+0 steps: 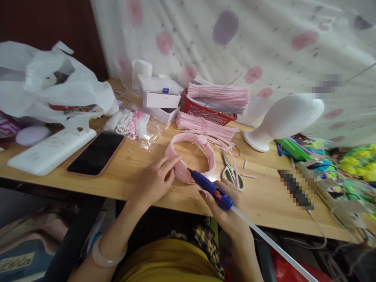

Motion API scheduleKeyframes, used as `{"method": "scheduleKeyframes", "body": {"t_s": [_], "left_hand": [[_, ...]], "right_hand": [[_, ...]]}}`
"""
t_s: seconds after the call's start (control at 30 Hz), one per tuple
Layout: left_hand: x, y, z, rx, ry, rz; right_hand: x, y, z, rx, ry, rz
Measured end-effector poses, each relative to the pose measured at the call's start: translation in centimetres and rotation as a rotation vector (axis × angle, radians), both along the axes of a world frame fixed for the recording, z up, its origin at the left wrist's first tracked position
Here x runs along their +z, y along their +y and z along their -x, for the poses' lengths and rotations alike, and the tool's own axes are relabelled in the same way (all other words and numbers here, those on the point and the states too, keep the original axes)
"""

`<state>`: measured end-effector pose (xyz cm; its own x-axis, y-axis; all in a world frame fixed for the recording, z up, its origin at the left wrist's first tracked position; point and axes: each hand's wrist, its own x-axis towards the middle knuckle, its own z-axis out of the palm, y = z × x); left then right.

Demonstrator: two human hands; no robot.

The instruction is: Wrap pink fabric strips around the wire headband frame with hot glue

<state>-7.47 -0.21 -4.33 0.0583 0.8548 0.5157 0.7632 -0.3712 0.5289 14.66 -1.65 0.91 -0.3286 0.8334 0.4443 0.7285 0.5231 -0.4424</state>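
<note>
A round pink band (183,138), seemingly built up from pink pipe cleaners, rests on the wooden table in front of me. My left hand (157,174) grips its near left wall, the index finger reaching over the rim and the thumb outside. In my right hand (232,219) is a blue glue gun (202,183), its tip at the band's near wall, close to my left fingers. A long translucent glue stick (264,233) trails from the gun's back end. Scissors (225,159) with pale handles lie just right of the band, under a loose pink strand.
Behind the band are pink pipe-cleaner bundles (205,126), a red basket (205,113) and white boxes (163,100). A phone (95,154), power bank (53,152) and bagged beads (132,123) lie left. Rightward are a white foam head (288,121) and a power strip (331,196).
</note>
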Motion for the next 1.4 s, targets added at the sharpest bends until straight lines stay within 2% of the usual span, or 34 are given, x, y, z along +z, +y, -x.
{"method": "scheduleKeyframes", "body": {"t_s": [0.23, 0.4, 0.43, 0.47, 0.53, 0.6, 0.67, 0.73, 0.87, 1.07, 1.17, 1.27, 1.33, 1.4], "left_hand": [[0.2, -0.1, 0.1, -0.011, -0.006, -0.012], [0.3, -0.3, 0.1, 0.024, 0.021, 0.004], [0.3, -0.2, 0.2, 0.026, 0.022, -0.006], [0.2, -0.2, 0.2, 0.025, 0.023, -0.02], [-0.1, -0.1, 0.4, 0.018, 0.028, -0.049], [-0.3, 0.0, 0.5, 0.006, 0.036, -0.07], [-0.4, 0.2, 0.5, 0.005, 0.043, -0.093], [-0.5, 0.2, 0.6, 0.012, 0.047, -0.122], [-0.8, 0.3, 0.7, 0.017, 0.058, -0.152], [-0.9, 0.4, 0.9, -0.003, 0.059, -0.181], [-0.6, 0.3, 0.9, -0.016, 0.061, -0.177], [-0.5, 0.3, 0.9, -0.016, 0.06, -0.154], [-0.5, 0.4, 1.0, -0.025, 0.053, -0.139], [-0.6, 0.5, 1.0, -0.031, 0.047, -0.12]], "right_hand": [[0.9, -0.3, 0.0, -0.009, -0.018, 0.051], [1.5, -1.3, -1.5, 0.067, 0.198, 0.226], [1.6, -1.4, -2.3, 0.02, 0.275, 0.246], [1.6, -1.4, -3.2, -0.087, 0.349, 0.246], [1.7, -0.7, -5.5, -0.425, 0.46, 0.22], [1.7, 0.8, -8.3, -0.737, 0.462, 0.235], [1.5, 2.8, -11.1, -0.822, 0.382, 0.325], [1.0, 4.6, -13.5, -0.894, 0.291, 0.331], [-0.6, 6.3, -16.1, -0.905, 0.258, 0.272], [-2.5, 6.5, -16.1, -0.909, 0.244, 0.231], [-2.4, 6.1, -15.8, -0.914, 0.259, 0.23], [-1.7, 4.7, -15.0, -0.869, 0.283, 0.245], [-1.2, 3.3, -13.8, -0.793, 0.308, 0.262], [-0.8, 2.0, -12.0, -0.616, 0.328, 0.259]]}}
